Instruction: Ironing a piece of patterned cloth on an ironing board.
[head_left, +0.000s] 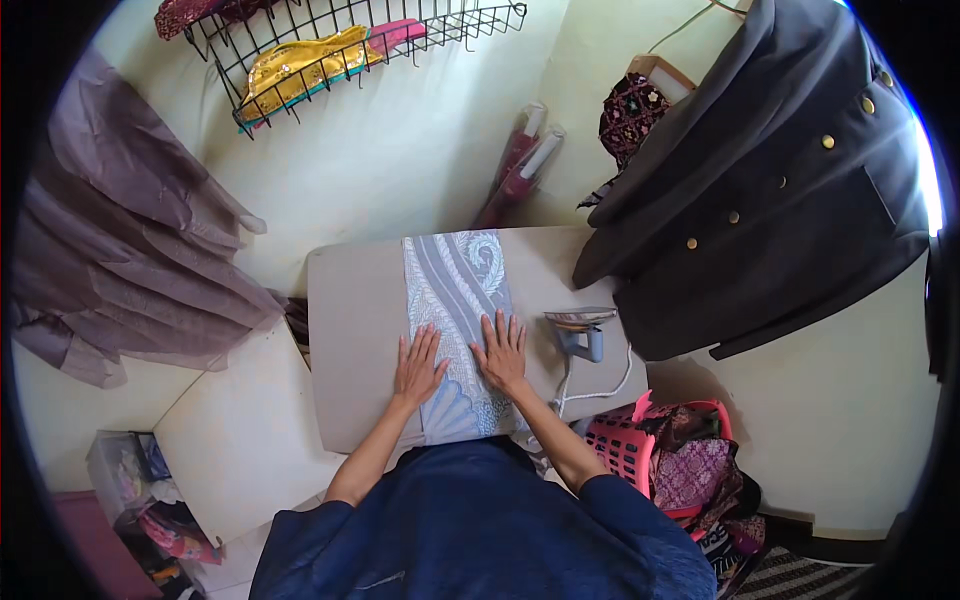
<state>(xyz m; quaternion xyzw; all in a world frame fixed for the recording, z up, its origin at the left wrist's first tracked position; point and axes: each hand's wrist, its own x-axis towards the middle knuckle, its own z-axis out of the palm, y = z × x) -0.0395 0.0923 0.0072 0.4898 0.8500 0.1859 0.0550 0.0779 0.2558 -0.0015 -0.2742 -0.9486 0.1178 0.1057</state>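
A grey and pale blue patterned cloth (457, 300) lies as a long strip across the padded, beige-covered ironing surface (352, 300). Its near end runs to the edge by my body. My left hand (421, 365) rests flat with spread fingers at the cloth's left edge. On the right edge, my right hand (501, 351) also lies flat, fingers apart. Neither hand grips anything. To the right of my right hand, an electric iron (581, 330) with a blue handle stands on the padded surface, its pale cord (600, 394) looping towards me.
A pink laundry basket (622, 446) full of clothes stands at the right. A dark jacket with gold buttons (750, 195) hangs over the far right corner. Purple fabric (135, 225) hangs at the left above a white panel (247, 427). A black wire rack (315, 79) holds folded cloth.
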